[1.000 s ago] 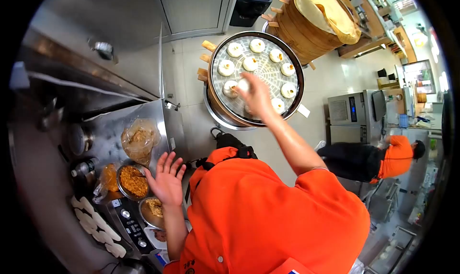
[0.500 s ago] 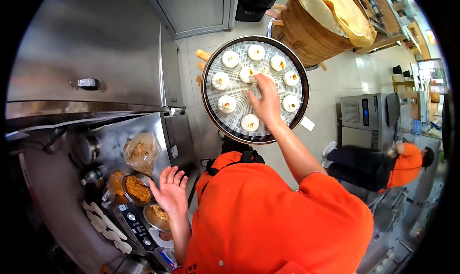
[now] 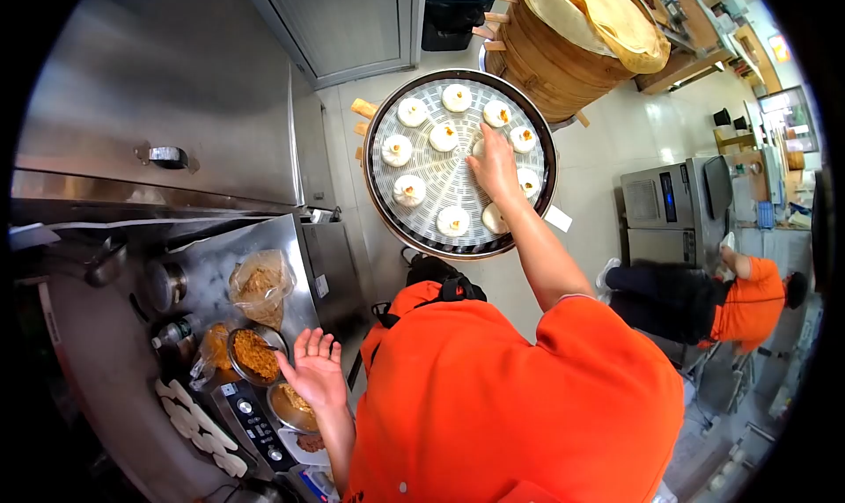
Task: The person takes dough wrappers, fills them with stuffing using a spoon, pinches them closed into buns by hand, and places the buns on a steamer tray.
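Observation:
Over a round steamer tray with a slatted white liner, my right hand is at a white bun near the centre. Its thumb and fingers lie around that bun, which they partly cover. Several other pleated buns, such as one bun beside it, are spread over the liner, many with orange bits on top. My right forearm partly hides a bun near the lower rim. My left hand holds nothing; its palm is up and its fingers spread, close to a metal bowl of orange filling.
At left a steel counter carries a second bowl, a plastic bag of food and flat dough rounds. Stacked bamboo steamers stand behind the tray. A co-worker in orange is at the right, near a grey appliance.
My right hand has shifted from beside the central topped bun to the bun right of it. My left hand has dropped slightly. The whole view has shifted a little.

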{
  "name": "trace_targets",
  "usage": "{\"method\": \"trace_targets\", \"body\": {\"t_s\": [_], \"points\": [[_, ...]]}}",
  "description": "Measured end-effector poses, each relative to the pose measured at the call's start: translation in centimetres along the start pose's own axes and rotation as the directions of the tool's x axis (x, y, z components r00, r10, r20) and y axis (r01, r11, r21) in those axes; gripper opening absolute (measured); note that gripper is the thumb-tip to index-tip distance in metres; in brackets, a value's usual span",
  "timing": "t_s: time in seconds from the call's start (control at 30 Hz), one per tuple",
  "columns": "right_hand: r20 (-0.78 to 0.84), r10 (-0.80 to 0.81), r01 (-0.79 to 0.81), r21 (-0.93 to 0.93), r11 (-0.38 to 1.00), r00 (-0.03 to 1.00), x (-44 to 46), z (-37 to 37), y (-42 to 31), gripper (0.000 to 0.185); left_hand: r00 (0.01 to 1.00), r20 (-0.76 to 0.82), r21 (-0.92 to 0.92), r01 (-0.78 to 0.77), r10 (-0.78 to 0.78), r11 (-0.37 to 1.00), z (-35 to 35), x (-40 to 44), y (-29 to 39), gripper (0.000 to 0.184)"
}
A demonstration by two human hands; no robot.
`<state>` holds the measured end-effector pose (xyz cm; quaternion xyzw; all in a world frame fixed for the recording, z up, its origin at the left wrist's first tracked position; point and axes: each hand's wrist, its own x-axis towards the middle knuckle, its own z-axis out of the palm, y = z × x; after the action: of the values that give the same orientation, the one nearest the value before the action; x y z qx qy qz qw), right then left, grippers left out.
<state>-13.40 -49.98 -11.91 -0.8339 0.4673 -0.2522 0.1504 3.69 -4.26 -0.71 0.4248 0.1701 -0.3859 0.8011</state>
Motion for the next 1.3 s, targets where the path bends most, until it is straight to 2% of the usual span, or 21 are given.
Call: {"method": "trace_targets", "body": {"t_s": [0.03,0.1,0.17,0.23,0.33,0.4,0.47,0.57,0.7,0.83,0.93,0.97,1.03,1.1,1.13,1.17,1.2,1.23,1.27,1.3], "points": [[-0.001,-0.002,0.002,0.001,1.000,1.000,0.4,-1.0,-2.1,0.068,1.000,-0.003,-0.009,0.002,-0.003,1.000,-0.1,0.0,-0.1,0.065],[-0.108,-0.211,0.223,0.118,0.968,0.972,0.0,-2.5,-7.1,0.061,1.000,-0.016,-0.019,0.000,0.000,1.000,-0.5,-0.4,-0.3,0.065],[0.006,-0.314,0.292,0.357,0.888,0.949,-1.6,-2.9,-11.7,0.051,0.999,-0.039,-0.014,-0.037,0.037,0.999,-1.0,-0.7,-0.6,0.063],[0.049,-0.361,0.315,0.388,0.866,0.931,-1.2,-3.3,-12.7,0.045,0.997,-0.056,-0.025,-0.050,0.048,0.998,-1.8,-1.1,-0.8,0.063],[-0.040,-0.066,0.075,0.322,0.944,0.997,1.2,-3.9,-8.3,0.046,0.992,-0.096,-0.045,-0.081,0.076,0.996,-2.1,-1.9,-1.0,0.061],[-0.137,-0.045,0.054,0.065,0.996,0.989,4.7,-3.8,-1.5,0.050,0.989,-0.117,-0.052,-0.100,0.093,0.994,-2.6,-2.2,-1.1,0.061],[0.052,0.073,-0.070,-0.048,0.996,0.996,7.8,-5.8,0.9,0.063,0.990,-0.115,-0.065,-0.088,0.080,0.994,-3.2,-2.1,-1.5,0.059],[0.253,0.048,-0.057,0.030,0.998,0.966,9.9,-4.3,3.2,0.075,0.991,-0.120,-0.051,-0.062,0.055,0.997,-2.5,-1.9,-1.8,0.058],[0.318,-0.051,0.042,0.034,0.999,0.947,10.4,-1.6,5.1,0.082,0.993,-0.094,-0.034,-0.072,0.068,0.997,-1.0,-1.4,-2.0,0.058],[0.278,0.014,-0.003,-0.041,0.999,0.961,11.5,-1.4,5.4,0.069,0.990,-0.106,-0.033,-0.099,0.095,0.995,-0.1,-1.5,-2.0,0.058],[0.349,0.060,-0.032,-0.086,0.996,0.935,12.7,-0.7,5.6,0.072,0.985,-0.152,-0.044,-0.095,0.087,0.995,0.4,-1.6,-2.6,0.058],[0.349,0.055,-0.018,-0.109,0.994,0.936,12.8,-0.6,5.3,0.075,0.986,-0.151,-0.052,-0.083,0.074,0.995,0.4,-1.6,-2.6,0.058],[0.118,-0.094,0.112,-0.151,0.982,0.989,11.3,-1.2,2.0,0.064,0.982,-0.173,-0.064,-0.085,0.073,0.994,0.3,-1.9,-2.7,0.058],[-0.032,-0.287,0.288,0.027,0.957,0.957,8.9,-2.3,-3.5,0.057,0.974,-0.198,-0.051,-0.125,0.113,0.991,0.2,-2.2,-3.0,0.059],[0.127,-0.236,0.211,0.183,0.960,0.963,6.8,-2.2,-6.7,0.053,0.974,-0.199,-0.056,-0.121,0.108,0.991,-0.3,-2.4,-3.2,0.059],[0.220,-0.319,0.206,0.420,0.884,0.922,4.2,-2.4,-10.4,0.049,0.973,-0.200,-0.076,-0.130,0.113,0.989,-1.3,-2.6,-3.3,0.059],[0.285,-0.361,0.152,0.559,0.815,0.888,1.1,-3.4,-14.9,0.049,0.971,-0.204,-0.096,-0.145,0.123,0.985,-2.1,-2.8,-3.4,0.059],[0.439,-0.449,0.114,0.605,0.788,0.778,-1.8,-2.4,-17.6,0.046,0.968,-0.213,-0.103,-0.158,0.133,0.982,-2.8,-2.8,-3.4,0.059],[0.376,-0.656,0.256,0.706,0.660,0.654,-4.2,-1.4,-20.1,0.044,0.960,-0.240,-0.112,-0.172,0.141,0.979,-3.6,-3.1,-3.4,0.059],[0.363,-0.775,0.279,0.785,0.553,0.517,-6.6,-0.3,-22.7,0.044,0.944,-0.284,-0.130,-0.212,0.168,0.969,-4.7,-3.9,-3.3,0.059]]}}
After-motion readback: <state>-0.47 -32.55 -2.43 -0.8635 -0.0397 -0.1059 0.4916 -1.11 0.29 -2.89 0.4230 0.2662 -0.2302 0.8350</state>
